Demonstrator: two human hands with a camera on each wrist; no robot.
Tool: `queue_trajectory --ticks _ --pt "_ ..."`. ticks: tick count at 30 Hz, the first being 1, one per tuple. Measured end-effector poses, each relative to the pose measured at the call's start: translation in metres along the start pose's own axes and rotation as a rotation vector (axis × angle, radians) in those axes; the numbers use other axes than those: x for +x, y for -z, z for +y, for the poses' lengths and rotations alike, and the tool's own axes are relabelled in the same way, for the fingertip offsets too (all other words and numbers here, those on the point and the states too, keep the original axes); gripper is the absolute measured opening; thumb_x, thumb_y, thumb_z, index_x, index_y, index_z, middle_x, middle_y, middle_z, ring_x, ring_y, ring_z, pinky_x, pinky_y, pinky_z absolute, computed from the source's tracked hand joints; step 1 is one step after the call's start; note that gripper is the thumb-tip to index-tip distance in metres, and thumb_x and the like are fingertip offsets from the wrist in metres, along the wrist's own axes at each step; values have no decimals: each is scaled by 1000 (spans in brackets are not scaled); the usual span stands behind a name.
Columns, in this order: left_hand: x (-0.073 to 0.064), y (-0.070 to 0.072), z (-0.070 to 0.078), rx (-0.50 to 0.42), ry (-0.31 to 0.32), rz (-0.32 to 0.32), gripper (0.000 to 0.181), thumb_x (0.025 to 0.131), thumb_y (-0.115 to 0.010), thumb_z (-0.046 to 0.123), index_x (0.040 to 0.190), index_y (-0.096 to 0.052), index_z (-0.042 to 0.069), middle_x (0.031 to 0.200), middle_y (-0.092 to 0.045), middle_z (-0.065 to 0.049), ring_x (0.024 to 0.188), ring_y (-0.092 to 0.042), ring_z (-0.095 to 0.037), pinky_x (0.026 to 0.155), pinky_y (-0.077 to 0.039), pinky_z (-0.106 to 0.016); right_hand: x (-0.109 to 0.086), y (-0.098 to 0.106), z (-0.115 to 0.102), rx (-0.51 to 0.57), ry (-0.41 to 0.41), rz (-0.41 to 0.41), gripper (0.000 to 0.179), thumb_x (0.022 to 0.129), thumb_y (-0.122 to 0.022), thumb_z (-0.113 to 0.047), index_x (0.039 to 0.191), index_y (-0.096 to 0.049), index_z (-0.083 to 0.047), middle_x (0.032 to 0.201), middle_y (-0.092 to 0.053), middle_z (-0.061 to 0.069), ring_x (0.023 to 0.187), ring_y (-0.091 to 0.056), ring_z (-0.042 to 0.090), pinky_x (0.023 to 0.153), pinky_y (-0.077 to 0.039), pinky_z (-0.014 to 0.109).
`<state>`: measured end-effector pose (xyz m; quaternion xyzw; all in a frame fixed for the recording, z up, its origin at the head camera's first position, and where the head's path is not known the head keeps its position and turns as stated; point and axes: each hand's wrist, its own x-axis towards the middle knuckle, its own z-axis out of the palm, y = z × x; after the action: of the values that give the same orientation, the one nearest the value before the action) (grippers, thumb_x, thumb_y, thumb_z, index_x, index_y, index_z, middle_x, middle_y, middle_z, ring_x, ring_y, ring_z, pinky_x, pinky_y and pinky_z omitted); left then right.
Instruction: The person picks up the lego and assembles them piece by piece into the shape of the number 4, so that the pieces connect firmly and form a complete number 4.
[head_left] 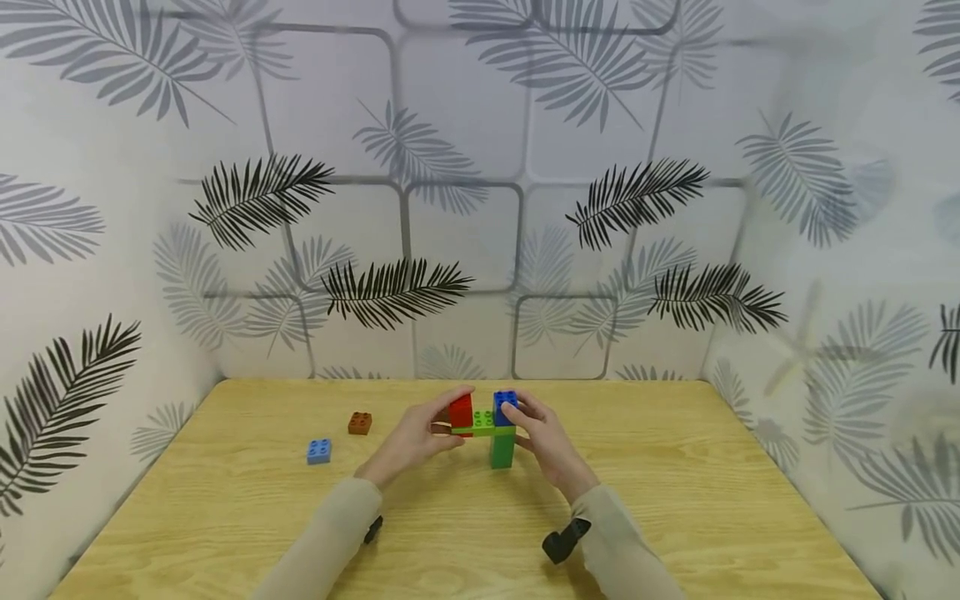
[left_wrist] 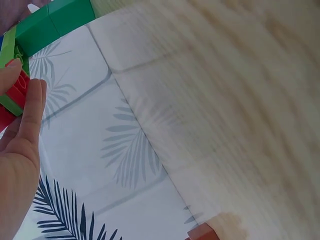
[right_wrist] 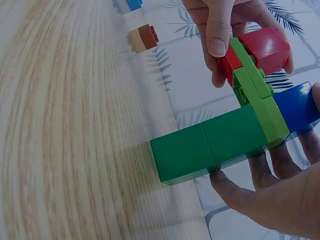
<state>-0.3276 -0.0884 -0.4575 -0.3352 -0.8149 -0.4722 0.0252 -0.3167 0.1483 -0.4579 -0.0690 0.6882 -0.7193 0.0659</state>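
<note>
A yellow-brown wooden table [head_left: 225, 508] runs under everything, and a pale wall with leaf pictures [head_left: 465, 233] stands behind it. On the left of the table sits a light blue square plastic brick [head_left: 318, 451] with bumps on top. Just to its right and a bit farther back is a small brown plastic brick [head_left: 360, 423], also with bumps. Both are apart from the hands.

Next comes a long pale sleeve [head_left: 330, 525], and then the left hand [head_left: 412, 437]. Its thumb and fingers pinch the left end of the toy that both hands hold. At that end, a shiny red plastic brick [head_left: 461, 410] sits on top, and another red plastic brick [right_wrist: 230, 62] is under it. Between them goes a long, flat, lime green plastic piece [head_left: 483, 431], with its bumps showing in the middle.

The lime green piece lies across the gap between the hands. At its right end, a dark blue plastic brick [head_left: 505, 410] is on top, and two dark green plastic bricks [head_left: 502, 450] make a leg below. I cannot tell if the leg touches the table.

The right hand [head_left: 551, 442] is on the right side of this leg. Its fingers curl round the dark blue brick, and one finger touches the dark green bricks. Last is another pale sleeve [head_left: 626, 542], with a black gadget [head_left: 566, 540] beside it.
</note>
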Motion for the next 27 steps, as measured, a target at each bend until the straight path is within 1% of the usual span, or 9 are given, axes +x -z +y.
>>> queue_trajectory --ticks 1,5,9,14,19,22,27 --pt "0 0 0 12 -7 -1 83 83 -74 -1 151 -38 30 123 -64 -10 110 -66 -24 91 -55 -34 0 0 0 0 1 1 51 96 -62 -38 141 -52 -16 139 -54 13 119 -56 23 107 -38 57" --pt "2 0 1 63 6 0 84 83 -76 -1 151 -38 31 123 -65 -9 109 -67 -22 92 -54 -34 0 1 0 7 -2 3 52 96 -62 -39 141 -51 -15 139 -53 13 120 -55 23 108 -37 57" --pt "4 0 1 111 -2 21 83 82 -76 -1 151 -40 27 119 -67 -9 103 -69 -22 89 -56 -33 0 1 -1 9 -3 0 54 96 -62 -39 142 -50 -15 140 -52 13 121 -54 24 108 -37 57" --pt "4 2 4 122 -22 37 80 80 -78 -2 149 -44 22 114 -69 -9 97 -69 -21 81 -58 -30 1 0 -2 9 -9 -3 56 95 -63 -39 144 -49 -15 140 -52 14 121 -54 25 109 -36 58" --pt "3 2 6 120 -11 50 78 79 -79 -1 146 -48 22 112 -71 -8 95 -69 -20 72 -57 -25 1 0 -2 6 -11 -2 56 96 -62 -39 144 -48 -14 139 -52 14 121 -55 24 108 -36 58" --pt "3 1 5 108 2 53 77 78 -79 -1 146 -49 23 113 -71 -7 96 -69 -20 71 -57 -24 1 0 -1 9 -10 -2 56 96 -62 -38 145 -47 -14 140 -52 15 122 -54 26 109 -36 58" --pt "4 1 6 107 16 45 77 79 -79 -1 146 -49 23 115 -70 -7 99 -69 -21 73 -57 -26 0 0 0 8 -2 -3 58 96 -62 -38 146 -46 -13 141 -51 15 125 -53 28 109 -35 59"
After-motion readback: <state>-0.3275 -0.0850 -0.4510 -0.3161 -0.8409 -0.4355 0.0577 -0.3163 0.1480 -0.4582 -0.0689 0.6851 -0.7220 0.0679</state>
